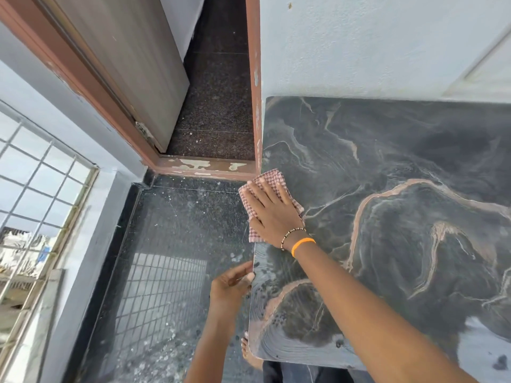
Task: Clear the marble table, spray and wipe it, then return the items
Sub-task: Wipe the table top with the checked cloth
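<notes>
Right hand (272, 214) presses flat on the cloth (272, 179) at the table (401, 161) edge. Left hand (231, 284) grips that edge. Cloth overhangs; one push could drop it.

No text, label, brand, number or sign can be read anywhere in the frame.

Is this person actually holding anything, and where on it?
The right hand presses flat on the checked cloth at the marble table left edge; no curled grip. The left hand grips that table edge lower down.
</notes>
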